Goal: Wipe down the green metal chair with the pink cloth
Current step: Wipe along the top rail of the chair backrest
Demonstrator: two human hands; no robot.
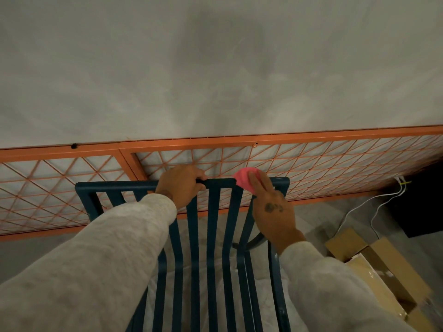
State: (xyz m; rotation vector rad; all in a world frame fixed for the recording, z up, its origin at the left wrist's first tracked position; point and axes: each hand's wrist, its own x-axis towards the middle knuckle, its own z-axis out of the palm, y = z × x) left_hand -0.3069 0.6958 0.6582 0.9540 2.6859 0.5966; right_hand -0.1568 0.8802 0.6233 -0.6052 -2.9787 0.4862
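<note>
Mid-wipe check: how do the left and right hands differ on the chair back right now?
The left hand curls round the top rail, bare; the right hand lies flat-fingered, pressing the pink cloth against it. The left hand sits mid-rail; the right hand is nearer the right corner. Both are on the same rail.

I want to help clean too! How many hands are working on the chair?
2. The left hand grips the top rail of the dark green metal slatted chair near its middle; the right hand presses the pink cloth on that rail, farther right. Neither is hidden.
</note>
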